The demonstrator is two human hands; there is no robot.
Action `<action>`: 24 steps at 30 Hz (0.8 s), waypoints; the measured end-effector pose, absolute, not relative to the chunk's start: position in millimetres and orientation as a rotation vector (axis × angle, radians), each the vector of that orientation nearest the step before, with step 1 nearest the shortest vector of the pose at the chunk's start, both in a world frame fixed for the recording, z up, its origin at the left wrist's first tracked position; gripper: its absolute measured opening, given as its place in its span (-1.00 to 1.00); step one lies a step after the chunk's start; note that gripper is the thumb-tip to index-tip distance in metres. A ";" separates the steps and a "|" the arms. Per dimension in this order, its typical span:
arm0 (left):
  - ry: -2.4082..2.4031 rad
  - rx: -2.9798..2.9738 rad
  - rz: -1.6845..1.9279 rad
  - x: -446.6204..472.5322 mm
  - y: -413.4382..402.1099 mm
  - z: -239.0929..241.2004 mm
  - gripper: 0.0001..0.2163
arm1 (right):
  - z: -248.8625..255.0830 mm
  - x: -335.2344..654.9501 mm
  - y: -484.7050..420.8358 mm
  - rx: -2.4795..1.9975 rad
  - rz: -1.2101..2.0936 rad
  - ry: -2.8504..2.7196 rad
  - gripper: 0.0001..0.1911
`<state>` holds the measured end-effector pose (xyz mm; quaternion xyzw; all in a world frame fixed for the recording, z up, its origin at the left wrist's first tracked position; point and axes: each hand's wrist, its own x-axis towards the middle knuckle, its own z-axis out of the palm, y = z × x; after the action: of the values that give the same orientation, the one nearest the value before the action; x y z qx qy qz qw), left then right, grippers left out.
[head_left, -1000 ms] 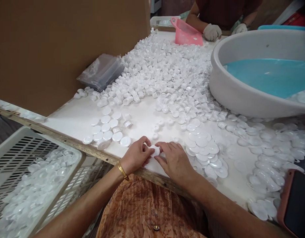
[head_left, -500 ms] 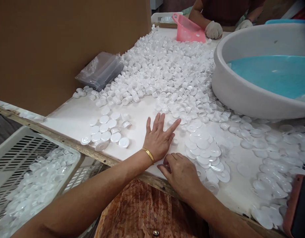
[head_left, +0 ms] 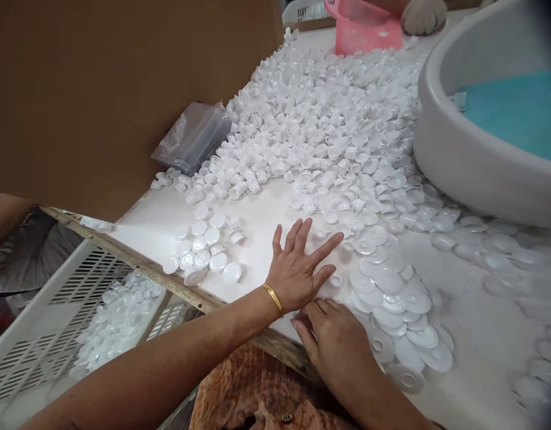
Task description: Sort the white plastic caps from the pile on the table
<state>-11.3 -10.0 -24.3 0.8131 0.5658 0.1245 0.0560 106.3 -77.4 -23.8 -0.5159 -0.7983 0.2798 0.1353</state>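
While crate (head_left: 85, 273) holds pieces (head_left: 116, 325), hands (head_left: 336, 334) beside saucers (head_left: 389, 279)

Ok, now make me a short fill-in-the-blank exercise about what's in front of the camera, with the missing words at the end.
1. The bracelet worn by the left hand is ____ in colour.
2. The left hand's fingers are ____ apart.
3. The pieces in the crate are ____ in colour.
4. The basin is on the ____ side of the picture.

Missing words: gold; spread; white; right.
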 end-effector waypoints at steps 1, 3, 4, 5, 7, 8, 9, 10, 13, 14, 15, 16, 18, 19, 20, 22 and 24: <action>1.723 2.459 0.424 -11.9 -11.5 -24.0 -0.53 | -23.4 106.7 -76.9 -1.486 0.819 -2.321 -0.96; 1.735 2.428 0.565 -14.3 -14.5 -24.2 -0.54 | -22.7 108.7 -75.8 -1.467 0.834 -2.333 -0.94; 1.749 2.383 0.662 -16.1 -15.5 -24.6 -0.54 | -22.3 110.0 -75.2 -1.457 0.841 -2.336 -0.92; 1.768 2.310 0.763 -18.4 -16.0 -25.0 -0.54 | -21.8 111.4 -74.5 -1.449 0.846 -2.337 -0.90; 1.812 2.098 0.939 -25.0 -14.9 -25.0 -0.53 | -20.7 113.5 -73.4 -1.437 0.855 -2.332 -0.89; 1.829 1.989 1.002 -29.2 -13.7 -23.9 -0.53 | -20.3 113.9 -73.1 -1.430 0.856 -2.329 -0.89; 1.841 1.904 1.048 -34.0 -12.5 -21.9 -0.54 | -19.8 113.7 -72.9 -1.421 0.854 -2.329 -0.89; 1.850 1.855 1.079 -39.1 -11.7 -18.8 -0.55 | -19.5 112.8 -73.0 -1.411 0.847 -2.332 -0.89; 1.871 1.888 1.051 -53.5 -15.8 -5.8 -0.60 | -18.6 106.9 -74.6 -1.365 0.817 -2.365 -0.86; 1.866 1.929 0.992 -56.8 -19.9 -1.7 -0.62 | -18.1 104.4 -75.3 -1.355 0.808 -2.380 -0.85; 1.845 1.974 0.911 -59.3 -25.1 1.5 -0.66 | -17.4 102.1 -75.8 -1.351 0.801 -2.394 -0.85; 1.809 2.023 0.819 -60.9 -31.1 3.5 -0.71 | -16.5 100.3 -76.0 -1.357 0.794 -2.405 -0.87; 1.700 2.144 0.648 -63.3 -43.8 4.0 -0.78 | -13.5 99.3 -75.2 -1.391 0.789 -2.410 -0.89; 1.643 2.215 0.573 -65.1 -49.6 3.1 -0.80 | -11.5 100.9 -73.9 -1.414 0.787 -2.403 -0.88; 1.600 2.283 0.504 -68.1 -54.8 2.0 -0.80 | -9.3 104.1 -71.9 -1.431 0.781 -2.389 -0.88; 1.597 2.381 0.411 -78.6 -62.4 0.8 -0.80 | -4.7 116.5 -66.3 -1.463 0.761 -2.337 -0.86; 1.713 2.438 0.350 -93.1 -66.2 2.6 -0.81 | -0.8 135.8 -59.2 -1.521 0.689 -2.238 -0.85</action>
<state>-93.1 -66.2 2.6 0.8106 0.5695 0.1164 0.0709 135.8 -59.2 -0.8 -0.5364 -0.7893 0.2431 0.1736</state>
